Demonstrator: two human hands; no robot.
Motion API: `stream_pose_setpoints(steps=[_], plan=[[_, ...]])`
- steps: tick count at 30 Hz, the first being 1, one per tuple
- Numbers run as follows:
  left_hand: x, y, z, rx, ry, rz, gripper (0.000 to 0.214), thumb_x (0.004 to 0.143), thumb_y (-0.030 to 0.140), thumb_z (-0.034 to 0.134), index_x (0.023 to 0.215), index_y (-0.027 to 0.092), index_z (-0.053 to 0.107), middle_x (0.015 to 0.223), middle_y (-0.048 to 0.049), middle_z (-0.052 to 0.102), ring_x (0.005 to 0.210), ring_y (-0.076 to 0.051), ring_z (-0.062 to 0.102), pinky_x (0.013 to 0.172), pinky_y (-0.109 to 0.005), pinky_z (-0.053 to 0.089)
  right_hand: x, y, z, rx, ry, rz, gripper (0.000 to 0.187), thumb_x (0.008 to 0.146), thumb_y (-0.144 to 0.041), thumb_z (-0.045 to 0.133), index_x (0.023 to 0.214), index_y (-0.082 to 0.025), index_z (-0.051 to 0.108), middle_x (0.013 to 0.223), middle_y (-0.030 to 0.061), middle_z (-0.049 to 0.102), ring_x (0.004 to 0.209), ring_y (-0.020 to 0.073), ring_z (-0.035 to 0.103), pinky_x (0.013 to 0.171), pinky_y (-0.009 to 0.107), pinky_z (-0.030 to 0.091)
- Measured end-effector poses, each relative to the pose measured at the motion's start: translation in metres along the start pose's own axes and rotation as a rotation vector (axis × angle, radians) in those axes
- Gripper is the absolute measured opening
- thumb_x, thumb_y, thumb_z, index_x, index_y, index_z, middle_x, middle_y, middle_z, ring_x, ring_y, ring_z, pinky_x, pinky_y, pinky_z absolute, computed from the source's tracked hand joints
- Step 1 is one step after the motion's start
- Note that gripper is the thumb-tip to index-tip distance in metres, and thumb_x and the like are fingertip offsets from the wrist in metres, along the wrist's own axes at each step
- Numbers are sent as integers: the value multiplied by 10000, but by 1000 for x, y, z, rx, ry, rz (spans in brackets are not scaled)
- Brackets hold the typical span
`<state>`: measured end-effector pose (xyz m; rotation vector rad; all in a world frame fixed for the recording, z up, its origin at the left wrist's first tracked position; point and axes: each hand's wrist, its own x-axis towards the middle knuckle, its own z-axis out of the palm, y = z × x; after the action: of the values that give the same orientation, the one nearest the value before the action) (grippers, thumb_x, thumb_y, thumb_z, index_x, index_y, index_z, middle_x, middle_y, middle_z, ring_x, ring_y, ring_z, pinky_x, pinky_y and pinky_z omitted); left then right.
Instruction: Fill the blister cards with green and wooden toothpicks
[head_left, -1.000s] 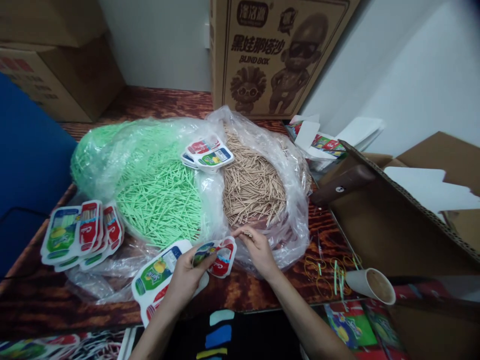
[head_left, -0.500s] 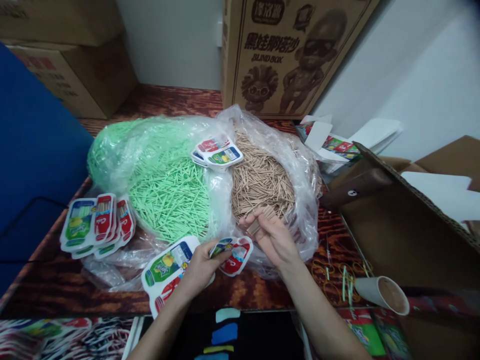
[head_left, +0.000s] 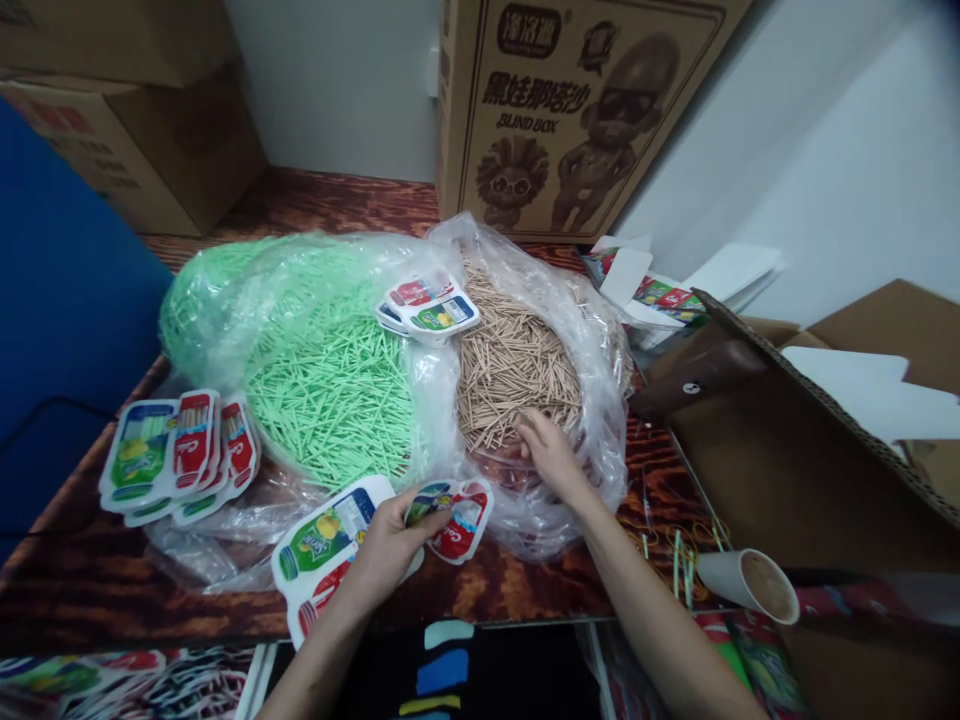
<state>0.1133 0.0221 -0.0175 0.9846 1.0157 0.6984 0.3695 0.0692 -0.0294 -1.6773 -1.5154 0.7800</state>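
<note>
My left hand [head_left: 397, 545] pinches a bottle-shaped printed card [head_left: 457, 520] with a red cola side and a green side. Below that hand and forearm lies a larger printed card [head_left: 322, 535] with a lemon picture, partly covered. At the near edge of the brown sticks [head_left: 517, 360], my right hand [head_left: 551, 455] is closed with curled fingers; what its fingertips hold is hidden. The brown sticks sit in an opened clear plastic bag [head_left: 604, 440]. To their left, light green sticks [head_left: 337, 400] fill another plastic bag.
Filled bottle-shaped packs [head_left: 146, 455] are stacked at the left. More cards [head_left: 431, 305] rest between the bags. A paper cup [head_left: 750, 585] lies tipped at the right, beside rubber bands and an open carton [head_left: 810, 480]. A large box [head_left: 570, 120] stands behind.
My right hand has turned palm-down at the brown sticks; the small bundle of brown sticks seen in its fingers before no longer shows. My left hand still holds the card. The view has shifted slightly.
</note>
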Motion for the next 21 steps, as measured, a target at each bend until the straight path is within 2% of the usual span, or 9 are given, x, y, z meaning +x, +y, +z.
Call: stream_pose_setpoints(steps=[4, 6, 8, 10, 13, 17, 19, 21], plan=[[-1, -1, 2, -6, -5, 9, 262, 737, 324, 713, 914, 131, 727, 875, -53, 743, 820, -214, 647, 783, -306, 492, -8, -9, 4, -400, -124, -252, 214, 847, -75, 353, 798, -199, 520, 811, 32, 514, 732, 169, 493, 668, 276, 375], [-2, -2, 1, -3, -1, 11, 280, 748, 325, 705, 955, 138, 726, 883, -53, 744, 832, -216, 648, 801, -314, 490, -13, -9, 4, -595, -204, -299, 291, 830, -12, 347, 894, -201, 558, 864, 49, 521, 741, 174, 485, 668, 276, 361], [-2, -4, 0, -2, 5, 13, 282, 756, 329, 698, 966, 143, 725, 884, -51, 744, 830, -214, 650, 807, -315, 489, -16, -7, 6, -739, -225, -328, 303, 825, 5, 373, 926, -197, 576, 880, 64, 531, 756, 186, 478, 679, 284, 353], [-2, -5, 0, -1, 7, 16, 274, 757, 323, 697, 964, 146, 725, 879, -48, 743, 833, -213, 649, 808, -310, 488, -15, -3, 7, -760, -211, -352, 257, 845, -20, 397, 887, -189, 584, 871, 73, 537, 776, 198, 477, 705, 294, 358], [-2, -6, 1, 12, 4, 24, 249, 756, 310, 698, 946, 151, 726, 868, -41, 742, 839, -208, 645, 792, -291, 486, -10, -1, 10, -513, -106, -333, 240, 895, -94, 383, 847, -197, 595, 843, 62, 529, 783, 197, 489, 730, 299, 383], [-2, -2, 3, 12, 22, 20, 206, 746, 324, 703, 852, 148, 720, 866, -33, 741, 793, -193, 643, 751, -275, 490, -3, -15, 8, 155, 207, -112, 146, 880, -302, 523, 806, -211, 609, 844, 37, 560, 847, 198, 527, 815, 333, 416], [-2, 0, 4, 9, 25, 14, 215, 738, 334, 707, 831, 140, 715, 856, -37, 739, 782, -195, 643, 741, -281, 493, -4, -30, 6, 582, 198, 70, 182, 833, -392, 602, 788, -216, 598, 811, 17, 597, 824, 190, 563, 841, 361, 438], [-1, 1, 5, 10, 29, 10, 227, 723, 337, 718, 825, 134, 716, 836, -39, 738, 772, -199, 644, 732, -283, 494, -8, -47, 4, 952, 23, 240, 192, 812, -408, 637, 803, -223, 589, 738, -10, 612, 760, 176, 600, 831, 381, 473]])
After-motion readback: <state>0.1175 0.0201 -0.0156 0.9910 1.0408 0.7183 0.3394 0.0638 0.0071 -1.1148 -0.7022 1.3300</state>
